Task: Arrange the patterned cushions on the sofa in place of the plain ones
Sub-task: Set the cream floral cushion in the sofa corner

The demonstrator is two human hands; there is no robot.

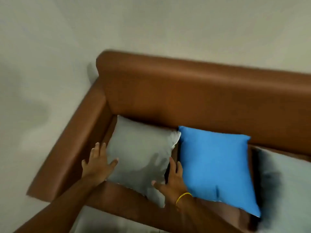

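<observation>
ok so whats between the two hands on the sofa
The grey cushion, in the head view: the left hand presses its left edge and the right hand its right edge, beside the blue cushion.

In front of me is a brown sofa with a rounded backrest and one armrest. On its seat lie three cushions. The grey cushion sits in the corner, beside the armrest and leaning toward the backrest. The blue cushion lies just beside the grey cushion, on the side away from the armrest. Past the blue cushion lies a pale grey cushion with a dark blotch, partly cut by the picture edge.
</observation>
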